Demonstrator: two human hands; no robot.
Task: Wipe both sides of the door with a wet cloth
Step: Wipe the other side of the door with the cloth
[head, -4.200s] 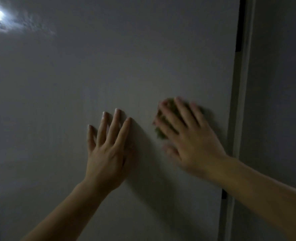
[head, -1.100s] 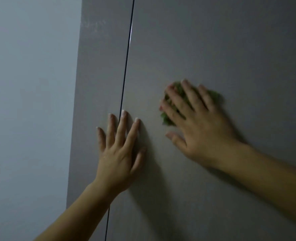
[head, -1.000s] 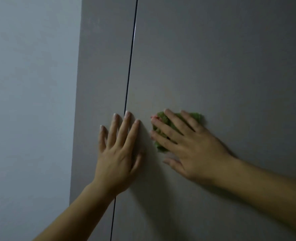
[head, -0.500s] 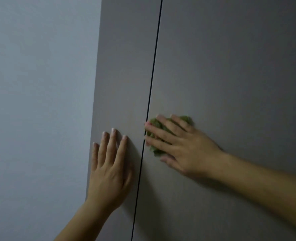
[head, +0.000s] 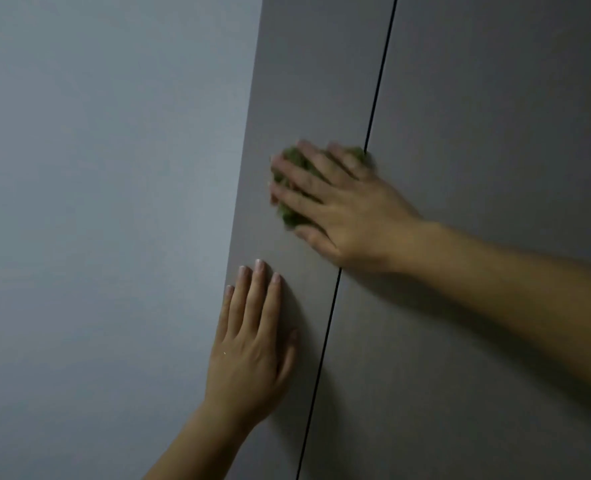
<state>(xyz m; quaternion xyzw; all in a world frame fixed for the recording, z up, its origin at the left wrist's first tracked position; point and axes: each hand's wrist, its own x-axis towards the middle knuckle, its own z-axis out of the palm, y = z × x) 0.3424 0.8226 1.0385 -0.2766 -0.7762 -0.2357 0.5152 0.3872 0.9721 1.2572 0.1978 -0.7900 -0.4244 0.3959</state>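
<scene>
A grey-brown door [head: 477, 140] fills the right of the head view, with a thin dark vertical groove [head: 377, 98] running down it. My right hand [head: 335, 209] presses a bunched green cloth [head: 289, 171] flat against the narrow strip left of the groove, fingers spread straight over it; the hand is blurred. Most of the cloth is hidden under the fingers. My left hand [head: 252, 344] lies flat on the same strip lower down, fingers straight and together, close to the door's left edge.
A pale blue-grey wall [head: 107, 220] takes up the left half of the view and meets the door's left edge [head: 244, 168]. The light is dim. No handle or other object is in view.
My right hand has slid the cloth left and up, across the groove onto the narrow strip. The left hand stays flat on the door. The view has shifted so the door sits further right.
</scene>
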